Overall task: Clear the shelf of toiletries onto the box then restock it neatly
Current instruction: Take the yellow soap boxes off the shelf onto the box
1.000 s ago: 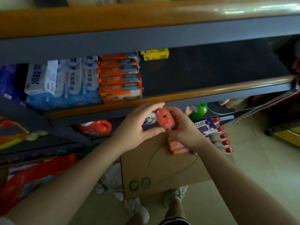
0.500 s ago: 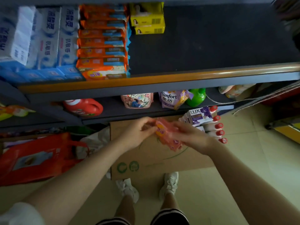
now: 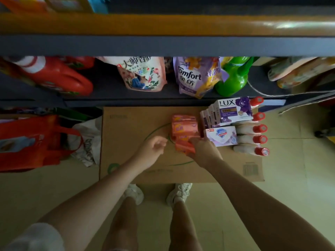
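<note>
A flat cardboard box (image 3: 126,142) lies on the floor below the shelf. On it stands a short row of orange soap packs (image 3: 183,124). My right hand (image 3: 204,152) grips the nearest orange soap pack (image 3: 183,144) at the front of that row, low on the box. Over the box, just left of the packs, my left hand (image 3: 152,151) hovers with loosely curled fingers and holds nothing. Right of the packs are purple LUX boxes (image 3: 233,110), a white Safeguard box (image 3: 222,135) and several white bottles with red caps (image 3: 259,128).
The orange shelf edge (image 3: 163,24) runs across the top. The lower shelf holds a red detergent jug (image 3: 59,77), a floral pouch (image 3: 143,75), a Comfort pouch (image 3: 192,77) and a green bottle (image 3: 233,78). A red bag (image 3: 32,142) sits left of the box.
Both hands came down from shelf height to the box with the orange soap pack. My left hand let go of it; the right hand now holds it against the row.
</note>
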`<action>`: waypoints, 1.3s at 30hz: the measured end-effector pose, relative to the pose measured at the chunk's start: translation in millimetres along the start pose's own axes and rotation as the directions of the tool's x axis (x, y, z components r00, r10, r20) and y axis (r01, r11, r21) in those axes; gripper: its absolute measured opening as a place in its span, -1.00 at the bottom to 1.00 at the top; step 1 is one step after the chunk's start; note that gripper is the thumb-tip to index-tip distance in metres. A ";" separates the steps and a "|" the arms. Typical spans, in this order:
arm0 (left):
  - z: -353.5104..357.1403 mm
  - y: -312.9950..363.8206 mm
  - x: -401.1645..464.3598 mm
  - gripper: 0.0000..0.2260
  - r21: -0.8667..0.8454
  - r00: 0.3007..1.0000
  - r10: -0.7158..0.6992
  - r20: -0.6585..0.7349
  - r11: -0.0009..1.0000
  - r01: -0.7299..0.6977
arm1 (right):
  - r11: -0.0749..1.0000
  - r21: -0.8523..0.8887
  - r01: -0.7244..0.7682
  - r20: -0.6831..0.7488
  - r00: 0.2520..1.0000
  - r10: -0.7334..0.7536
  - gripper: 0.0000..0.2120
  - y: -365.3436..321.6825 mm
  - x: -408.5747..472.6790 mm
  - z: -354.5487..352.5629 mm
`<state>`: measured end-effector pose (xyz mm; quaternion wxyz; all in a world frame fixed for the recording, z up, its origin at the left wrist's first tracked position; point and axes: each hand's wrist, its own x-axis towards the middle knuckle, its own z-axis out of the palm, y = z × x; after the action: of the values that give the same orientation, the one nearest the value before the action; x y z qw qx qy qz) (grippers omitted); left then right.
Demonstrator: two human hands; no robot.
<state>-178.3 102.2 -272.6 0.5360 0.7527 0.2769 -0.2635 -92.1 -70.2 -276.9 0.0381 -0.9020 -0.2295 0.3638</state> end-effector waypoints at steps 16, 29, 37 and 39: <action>-63.4 83.0 -56.8 -0.75 0.299 0.935 0.355 -0.013 0.894 -0.335 | 0.877 0.216 0.429 -0.642 0.739 -0.204 -0.74 -28.3 -52.3 -97.0; -211.2 210.3 -73.3 -0.11 0.971 0.602 0.787 -0.135 0.226 -0.078 | 0.895 -0.211 0.393 -0.836 0.403 -0.373 -0.73 -131.7 6.9 -283.9; -223.2 202.3 -52.5 0.04 0.957 0.651 0.726 -0.220 0.288 0.003 | 0.959 -0.238 0.157 -0.740 0.610 -0.283 -0.38 -150.1 87.2 -325.3; -223.4 200.7 -50.4 0.04 0.957 0.616 0.755 -0.225 0.290 -0.006 | 0.968 -0.216 0.130 -0.751 0.611 -0.250 -0.35 -149.7 98.5 -332.2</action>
<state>-51.2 253.7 -41.0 -0.0427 0.9957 0.0490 0.0660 135.9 139.4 -61.2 0.1078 -0.9411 -0.3103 -0.0805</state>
